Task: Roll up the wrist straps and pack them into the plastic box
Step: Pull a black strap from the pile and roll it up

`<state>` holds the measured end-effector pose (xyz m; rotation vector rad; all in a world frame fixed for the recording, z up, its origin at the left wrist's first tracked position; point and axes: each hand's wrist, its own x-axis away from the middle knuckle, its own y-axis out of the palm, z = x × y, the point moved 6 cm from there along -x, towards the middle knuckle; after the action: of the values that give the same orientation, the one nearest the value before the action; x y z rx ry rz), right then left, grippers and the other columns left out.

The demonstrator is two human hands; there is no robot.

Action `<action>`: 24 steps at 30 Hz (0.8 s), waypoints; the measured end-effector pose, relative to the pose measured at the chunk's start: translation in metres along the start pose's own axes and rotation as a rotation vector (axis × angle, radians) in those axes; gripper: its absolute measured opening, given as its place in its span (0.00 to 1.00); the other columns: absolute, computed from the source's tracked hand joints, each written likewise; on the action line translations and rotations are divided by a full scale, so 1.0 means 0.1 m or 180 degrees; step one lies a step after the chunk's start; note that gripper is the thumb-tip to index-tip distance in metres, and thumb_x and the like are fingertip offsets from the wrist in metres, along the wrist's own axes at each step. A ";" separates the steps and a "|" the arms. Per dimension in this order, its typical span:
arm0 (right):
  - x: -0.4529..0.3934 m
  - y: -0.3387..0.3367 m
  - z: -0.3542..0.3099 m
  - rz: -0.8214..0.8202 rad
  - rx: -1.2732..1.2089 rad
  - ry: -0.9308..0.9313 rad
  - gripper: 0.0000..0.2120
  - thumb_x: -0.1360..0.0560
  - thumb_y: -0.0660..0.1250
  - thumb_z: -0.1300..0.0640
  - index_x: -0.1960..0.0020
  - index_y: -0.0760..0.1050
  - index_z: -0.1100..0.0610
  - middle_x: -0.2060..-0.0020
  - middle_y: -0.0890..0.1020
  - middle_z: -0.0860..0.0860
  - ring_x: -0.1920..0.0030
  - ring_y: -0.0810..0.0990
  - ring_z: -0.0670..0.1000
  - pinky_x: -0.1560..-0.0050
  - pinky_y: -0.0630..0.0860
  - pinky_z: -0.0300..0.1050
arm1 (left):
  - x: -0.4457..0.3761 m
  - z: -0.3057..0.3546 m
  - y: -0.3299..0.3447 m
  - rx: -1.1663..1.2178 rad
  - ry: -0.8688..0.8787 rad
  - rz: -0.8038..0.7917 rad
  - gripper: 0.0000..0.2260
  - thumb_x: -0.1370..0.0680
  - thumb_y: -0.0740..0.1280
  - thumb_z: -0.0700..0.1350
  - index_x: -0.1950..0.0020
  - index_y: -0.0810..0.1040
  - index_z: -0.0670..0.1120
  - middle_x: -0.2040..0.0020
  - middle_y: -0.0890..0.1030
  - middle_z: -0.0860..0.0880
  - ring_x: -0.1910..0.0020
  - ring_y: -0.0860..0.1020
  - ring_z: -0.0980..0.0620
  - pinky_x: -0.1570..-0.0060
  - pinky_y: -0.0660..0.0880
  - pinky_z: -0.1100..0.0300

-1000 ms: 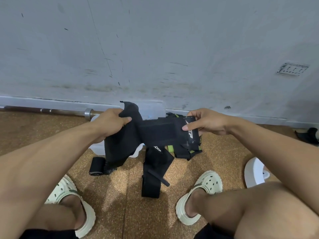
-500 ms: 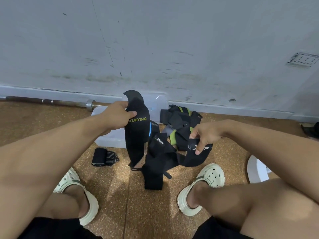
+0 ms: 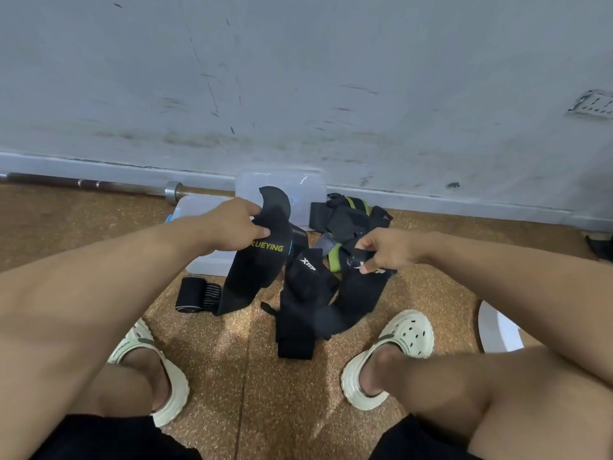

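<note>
My left hand [image 3: 234, 226] grips the upper end of a black strap with yellow lettering [image 3: 262, 260], which hangs down to the floor. My right hand [image 3: 386, 253] pinches the end of another black strap [image 3: 360, 292] whose length sags to the floor. Between them lies a black strap with a white logo [image 3: 300, 303]. A rolled black strap with grey stripes [image 3: 195, 294] lies on the floor at the left. The clear plastic box [image 3: 212, 264] stands behind my left hand, its lid [image 3: 308, 194] leaning on the wall. A heap of black and green straps [image 3: 348, 215] lies by the wall.
A barbell [image 3: 89, 184] lies along the wall at the left. My feet in pale clogs [image 3: 403, 340] stand on the cork-patterned floor on both sides of the straps. A white round object [image 3: 496, 330] is at the right, and a dark object [image 3: 600, 247] at the far right edge.
The strap held stretched between both hands has come apart: my left hand keeps the lettered strap hanging, and my right hand has dropped lower with another strap's end.
</note>
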<state>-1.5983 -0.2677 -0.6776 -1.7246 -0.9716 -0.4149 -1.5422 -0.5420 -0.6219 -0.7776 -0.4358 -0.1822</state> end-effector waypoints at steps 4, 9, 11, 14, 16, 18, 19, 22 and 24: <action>-0.12 0.06 0.05 0.0009 0.0051 0.0233 0.14 0.21 0.71 0.60 0.37 0.76 0.53 0.46 0.85 0.52 0.45 0.83 0.53 0.49 0.76 0.41 | 0.01 0.04 0.10 0.0024 0.0104 -0.0264 0.11 0.17 0.66 0.44 0.35 0.79 0.45 0.43 0.81 0.48 0.43 0.78 0.46 0.45 0.73 0.56; -0.18 0.13 0.15 -0.0115 0.0154 0.0379 0.14 0.20 0.69 0.60 0.35 0.76 0.55 0.44 0.85 0.53 0.47 0.82 0.52 0.54 0.74 0.37 | -0.03 0.07 0.17 0.0204 0.0065 -0.0341 0.10 0.17 0.66 0.45 0.38 0.80 0.44 0.48 0.82 0.50 0.45 0.79 0.47 0.41 0.76 0.53; -0.23 0.07 0.22 -0.0243 0.0314 0.0471 0.14 0.20 0.69 0.61 0.35 0.77 0.55 0.44 0.85 0.54 0.46 0.82 0.54 0.50 0.78 0.43 | -0.07 0.08 0.19 0.0315 0.0017 -0.0321 0.08 0.17 0.66 0.46 0.41 0.81 0.45 0.48 0.83 0.50 0.46 0.81 0.47 0.43 0.78 0.53; -0.38 -0.16 0.47 -0.0093 -0.0190 0.0673 0.12 0.21 0.68 0.66 0.39 0.78 0.56 0.45 0.84 0.59 0.46 0.84 0.59 0.48 0.81 0.51 | -0.13 0.17 0.25 0.0477 -0.0007 -0.0227 0.04 0.17 0.66 0.45 0.46 0.80 0.47 0.52 0.83 0.51 0.52 0.80 0.52 0.58 0.74 0.62; -0.54 -0.36 0.79 0.0893 -0.1159 0.0826 0.10 0.21 0.67 0.67 0.44 0.79 0.56 0.47 0.84 0.59 0.50 0.83 0.57 0.56 0.81 0.46 | -0.18 0.23 0.31 0.0537 0.0032 -0.0157 0.04 0.17 0.66 0.45 0.45 0.79 0.46 0.51 0.82 0.49 0.53 0.79 0.52 0.60 0.72 0.64; -0.67 -0.39 1.19 0.1910 -0.1810 0.1078 0.09 0.22 0.68 0.65 0.48 0.79 0.53 0.44 0.83 0.58 0.45 0.83 0.60 0.48 0.82 0.51 | -0.25 0.30 0.38 0.0571 0.0097 -0.0091 0.06 0.17 0.67 0.46 0.45 0.78 0.44 0.49 0.82 0.47 0.52 0.80 0.50 0.58 0.73 0.64; -0.78 -0.27 1.35 0.1961 -0.1904 0.1236 0.09 0.23 0.68 0.64 0.45 0.80 0.54 0.44 0.83 0.58 0.42 0.83 0.62 0.42 0.81 0.55 | -0.28 0.34 0.43 0.0601 0.0139 -0.0103 0.06 0.18 0.68 0.46 0.46 0.77 0.43 0.49 0.83 0.47 0.51 0.80 0.49 0.56 0.74 0.63; -1.12 0.24 1.57 0.1308 -0.1958 0.1592 0.21 0.23 0.69 0.62 0.31 0.76 0.59 0.39 0.81 0.60 0.37 0.80 0.63 0.37 0.79 0.55 | -0.40 0.48 0.61 0.0772 0.0245 -0.0210 0.08 0.19 0.69 0.45 0.46 0.77 0.40 0.47 0.84 0.46 0.46 0.81 0.48 0.48 0.76 0.57; -1.26 0.47 1.60 0.1193 -0.2109 0.1594 0.25 0.23 0.71 0.61 0.27 0.72 0.59 0.35 0.79 0.59 0.34 0.78 0.61 0.34 0.77 0.52 | -0.50 0.52 0.70 0.0783 0.0258 -0.0138 0.09 0.19 0.70 0.45 0.46 0.77 0.38 0.48 0.84 0.42 0.48 0.81 0.46 0.47 0.75 0.53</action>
<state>-1.6674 -0.1782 -0.8536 -2.1763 -0.1302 -0.9342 -1.5812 -0.4557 -0.6562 -0.5178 -0.3899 -0.1958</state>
